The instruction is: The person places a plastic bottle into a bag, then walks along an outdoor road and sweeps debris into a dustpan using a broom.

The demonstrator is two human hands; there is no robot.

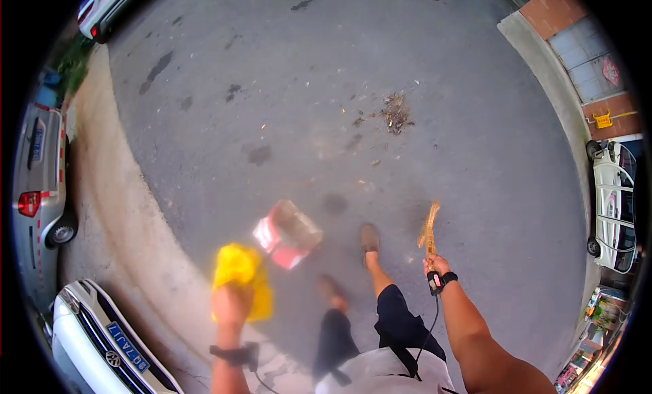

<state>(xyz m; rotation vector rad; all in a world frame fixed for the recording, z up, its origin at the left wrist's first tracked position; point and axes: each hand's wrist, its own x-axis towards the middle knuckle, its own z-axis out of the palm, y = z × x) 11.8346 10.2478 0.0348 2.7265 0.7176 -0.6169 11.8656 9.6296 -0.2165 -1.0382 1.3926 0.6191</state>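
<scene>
Lower left, the left hand (231, 303) has its grip closed around a blurred yellow item (239, 264); right of lower centre, the right hand's (438, 265) grip clasps a straw brush (428, 230). A box (292, 232) shows just beside the yellow item, debris (395, 114) at upper right of centre.

A white top (380, 375), dark shorts (399, 315) and brown shoes (369, 238) are worn, plus black wristbands (232, 355) with thin cables (435, 315)

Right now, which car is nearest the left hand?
White Volkswagen, lower left, front badge showing. The silver vehicle, top-left white car and right-edge white car stand farther from the left hand.
</scene>
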